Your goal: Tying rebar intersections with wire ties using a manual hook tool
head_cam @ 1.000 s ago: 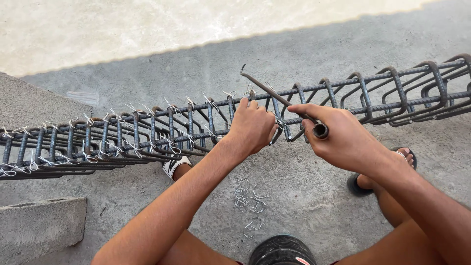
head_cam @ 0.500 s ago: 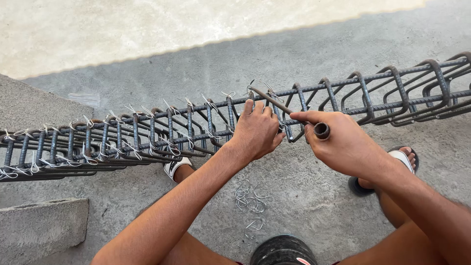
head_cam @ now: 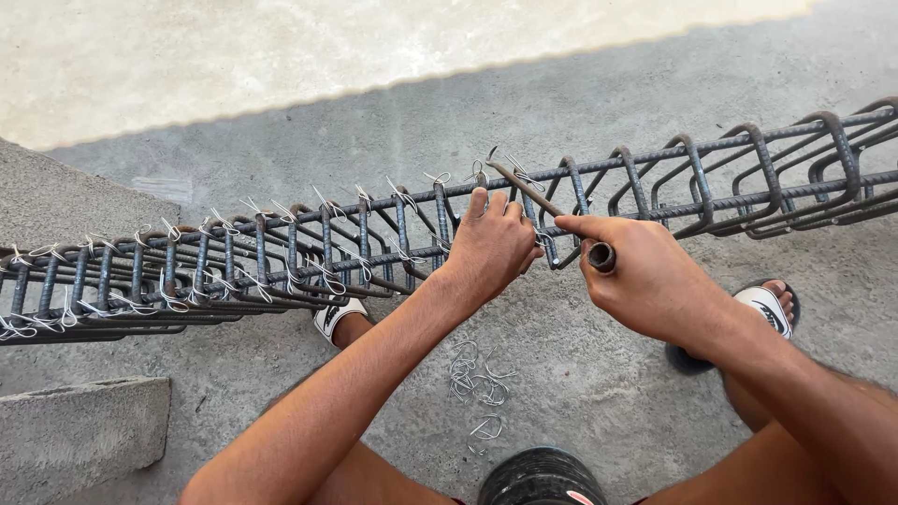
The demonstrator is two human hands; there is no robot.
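The right hand (head_cam: pixel 655 281), fingers wrapped around a hooked tying tool (head_cam: pixel 547 210), is bringing its tip down from its earlier raised angle onto the rebar cage (head_cam: pixel 393 238), beside the left hand (head_cam: pixel 491 245) that is gripping a cage bar, suggesting another wire tie is being twisted.

This is an outdoor building site or steel-fixing yard. A long rebar cage (head_cam: pixel 393 248) with wire-tied stirrups runs left to right over a rough concrete floor (head_cam: pixel 580 374), loose tie wires (head_cam: pixel 477 383) lie near, and a concrete block (head_cam: pixel 79 425) sits near left.
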